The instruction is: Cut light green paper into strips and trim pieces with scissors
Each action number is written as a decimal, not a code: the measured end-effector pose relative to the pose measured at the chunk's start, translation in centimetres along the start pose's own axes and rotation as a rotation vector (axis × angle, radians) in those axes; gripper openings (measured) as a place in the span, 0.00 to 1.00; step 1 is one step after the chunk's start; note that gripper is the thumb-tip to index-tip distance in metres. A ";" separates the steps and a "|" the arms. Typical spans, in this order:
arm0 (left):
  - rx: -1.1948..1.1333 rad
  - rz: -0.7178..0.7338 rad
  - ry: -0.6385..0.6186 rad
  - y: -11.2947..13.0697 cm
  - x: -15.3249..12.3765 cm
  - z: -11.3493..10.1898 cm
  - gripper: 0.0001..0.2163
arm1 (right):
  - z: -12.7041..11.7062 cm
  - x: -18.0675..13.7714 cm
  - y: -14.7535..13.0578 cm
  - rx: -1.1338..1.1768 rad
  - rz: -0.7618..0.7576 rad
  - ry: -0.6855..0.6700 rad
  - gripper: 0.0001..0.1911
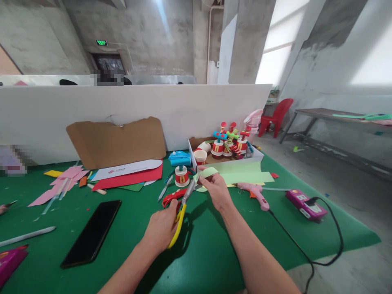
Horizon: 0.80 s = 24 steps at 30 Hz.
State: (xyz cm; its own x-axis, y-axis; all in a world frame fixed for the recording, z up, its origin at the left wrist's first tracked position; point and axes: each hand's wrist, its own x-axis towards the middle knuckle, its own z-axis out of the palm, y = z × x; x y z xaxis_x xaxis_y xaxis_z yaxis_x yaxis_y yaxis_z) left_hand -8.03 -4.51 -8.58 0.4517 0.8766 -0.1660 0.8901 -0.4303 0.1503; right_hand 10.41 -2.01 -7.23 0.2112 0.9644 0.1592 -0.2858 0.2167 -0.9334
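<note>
Head view: left hand (161, 229) around yellow scissors (183, 206), blades up-right at paper strip (207, 173) pinched by right hand (217, 191).

One view only, from a camera worn on the head, set above the near edge of the green worktop (128, 192). It faces forward and down toward the white partition (153, 110) along the far edge. The left hand (162, 226) and right hand (216, 190) lie close under the lens, mid-frame. The worktop's right edge and the floor (306, 163) beyond it fill the right side.
</note>
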 end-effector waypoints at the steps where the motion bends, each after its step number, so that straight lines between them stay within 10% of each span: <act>1: 0.002 0.000 0.000 0.0 0.0 0.1 0.10 | 0.1 0.0 0.0 0.016 0.005 -0.002 0.23; 24: -0.034 0.022 0.006 0.0 -0.2 -0.1 0.08 | -0.3 0.1 0.0 0.103 0.045 -0.030 0.25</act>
State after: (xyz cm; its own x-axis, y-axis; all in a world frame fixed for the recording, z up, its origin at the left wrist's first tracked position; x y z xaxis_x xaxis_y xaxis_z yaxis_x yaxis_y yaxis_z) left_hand -8.08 -4.65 -8.48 0.4710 0.8682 -0.1562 0.8772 -0.4424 0.1865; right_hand 10.69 -2.00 -7.31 0.1682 0.9773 0.1286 -0.3894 0.1857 -0.9022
